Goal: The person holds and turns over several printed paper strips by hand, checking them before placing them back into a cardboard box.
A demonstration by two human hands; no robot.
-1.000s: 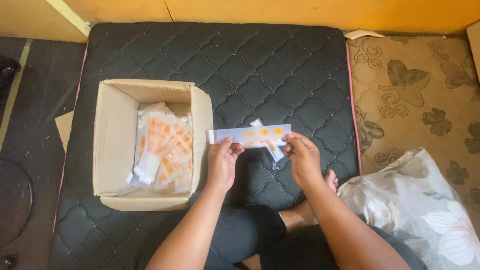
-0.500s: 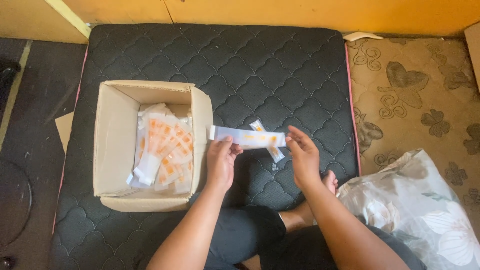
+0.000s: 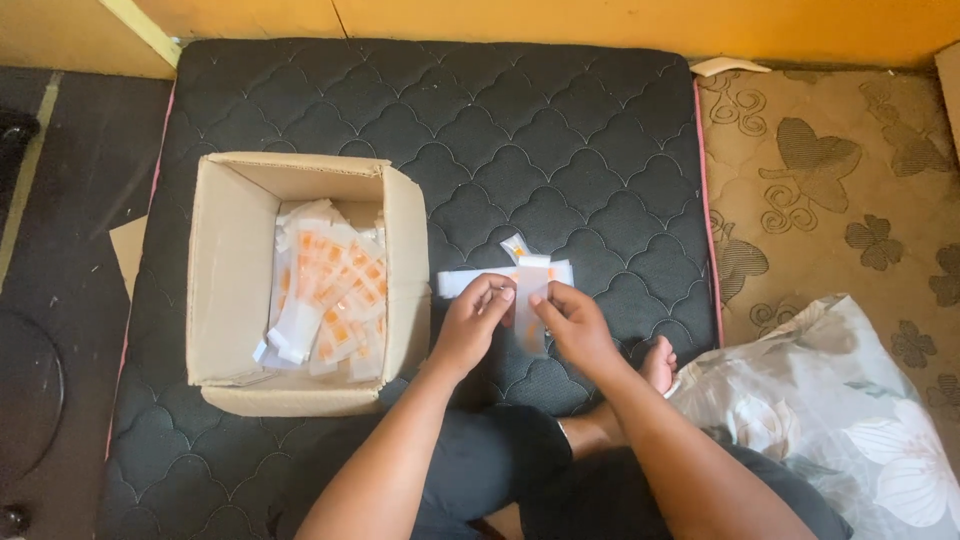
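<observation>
My left hand (image 3: 470,322) and my right hand (image 3: 572,322) meet over a black quilted mattress (image 3: 560,150). Between their fingertips they pinch a narrow clear strip packet with orange marks (image 3: 528,300), held upright. Behind it a long white strip (image 3: 455,282) lies flat across the mattress, with another small packet (image 3: 514,245) just beyond. To the left stands an open cardboard box (image 3: 230,280) holding several white and orange strip packets (image 3: 335,295).
A floral cloth bundle (image 3: 830,420) lies at the lower right. A patterned brown mat (image 3: 840,180) borders the mattress on the right. My crossed legs and a bare foot (image 3: 658,365) rest on the mattress front edge. An orange wall base runs along the top.
Both hands have come together at the middle. The long strip they held stretched sideways now lies on the mattress, and they hold a narrow packet upright.
</observation>
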